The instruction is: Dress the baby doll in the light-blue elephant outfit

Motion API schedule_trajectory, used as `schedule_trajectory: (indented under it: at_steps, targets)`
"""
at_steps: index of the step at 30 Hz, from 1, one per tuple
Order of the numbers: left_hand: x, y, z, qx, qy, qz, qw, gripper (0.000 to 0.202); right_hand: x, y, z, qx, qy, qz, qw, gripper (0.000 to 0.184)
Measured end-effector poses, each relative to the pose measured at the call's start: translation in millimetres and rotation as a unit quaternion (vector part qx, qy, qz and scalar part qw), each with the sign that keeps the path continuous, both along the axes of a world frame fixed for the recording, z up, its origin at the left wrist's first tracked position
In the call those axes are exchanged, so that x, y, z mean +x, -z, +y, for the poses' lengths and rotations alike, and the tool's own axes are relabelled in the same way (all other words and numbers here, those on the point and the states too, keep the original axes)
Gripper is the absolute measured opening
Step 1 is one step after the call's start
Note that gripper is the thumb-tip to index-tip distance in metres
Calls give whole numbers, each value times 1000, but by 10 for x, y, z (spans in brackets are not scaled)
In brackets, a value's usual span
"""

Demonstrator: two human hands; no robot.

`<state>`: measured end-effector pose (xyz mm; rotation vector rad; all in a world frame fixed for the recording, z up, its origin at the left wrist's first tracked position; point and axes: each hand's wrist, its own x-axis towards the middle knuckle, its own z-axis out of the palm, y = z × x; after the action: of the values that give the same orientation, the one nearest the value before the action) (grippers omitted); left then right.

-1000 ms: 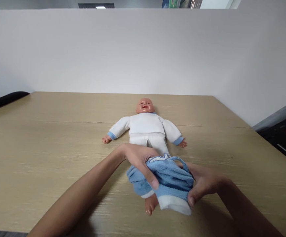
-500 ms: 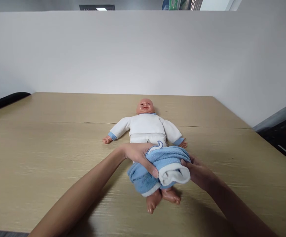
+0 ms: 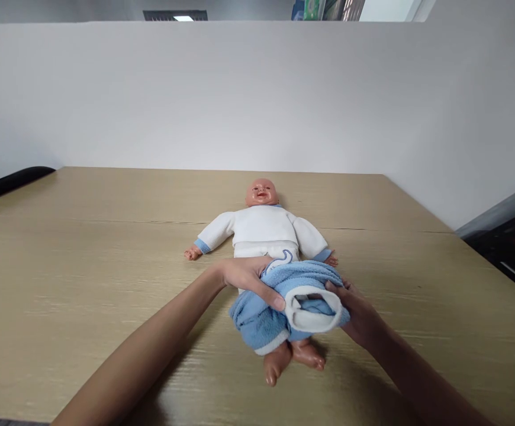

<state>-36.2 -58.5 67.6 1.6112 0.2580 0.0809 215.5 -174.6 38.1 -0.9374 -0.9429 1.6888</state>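
A baby doll (image 3: pixel 264 223) in a white top with blue cuffs lies on its back, head away from me, arms spread. Above its lower legs I hold a blue terry garment (image 3: pixel 302 278) with white-trimmed openings. My left hand (image 3: pixel 254 279) grips it from the left, thumb beside the white-edged opening and fingers hidden behind the cloth. At the right side of that opening, my right hand (image 3: pixel 350 305) pinches the fabric. The opening faces me and shows blue cloth inside. Below the garment the doll's bare feet (image 3: pixel 277 364) stick out.
The doll rests on a wide wooden table (image 3: pixel 97 266). Behind it rises a pale grey partition (image 3: pixel 240 94). A black curved edge (image 3: pixel 18 180) shows at the far left, and a dark object (image 3: pixel 510 242) stands beyond the table's right edge.
The white-trimmed opening has been spread wider, so its inside now shows. My right hand has shifted slightly with the fabric. The doll lies as before.
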Motion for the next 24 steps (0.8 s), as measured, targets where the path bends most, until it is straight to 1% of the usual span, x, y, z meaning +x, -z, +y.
schedule_trajectory:
  at_steps: [2,4,5,6,7,8,11,12,14,16,18,20,21,22,24]
  targets:
    - [-9,43,21,-14,20,-16,1000,71,71,5,-22,4,-86,-21,996,44]
    - [-10,88,32,-20,32,-40,998,58,135,27,-44,11,-187,-35,982,51]
    - [-8,107,33,-20,36,-50,998,53,154,41,-52,16,-223,-34,974,56]
    - [-5,119,31,-20,37,-56,998,51,162,53,-57,22,-238,-27,971,60]
    - [-2,125,25,-19,36,-60,997,52,157,60,-58,29,-231,-16,972,62]
    - [0,123,18,-18,32,-60,998,57,143,60,-55,36,-207,-2,978,60]
    - [-1,80,-8,-14,24,-40,999,71,70,25,-29,58,-123,45,990,37]
    - [-3,63,-15,-16,23,-32,999,73,47,8,-19,57,-110,53,991,33]
    - [-10,39,-26,-29,19,-17,999,70,20,-17,-7,43,-100,47,993,33]
    - [-12,43,-33,-51,4,-7,999,59,21,-22,-13,37,-98,20,994,41]
    - [-6,68,-38,-80,-24,-4,997,45,38,-20,-39,62,-110,-16,992,56]
    - [6,96,-40,-99,-49,-4,994,38,46,-33,-82,85,-115,-71,987,68]
    - [12,102,-41,-99,-54,-5,994,38,39,-49,-107,87,-104,-102,985,68]
    - [18,100,-44,-93,-53,-6,994,39,23,-73,-133,83,-81,-129,985,63]
    - [27,67,-56,-73,-34,-8,997,43,-36,-134,-185,64,-10,-166,984,50]
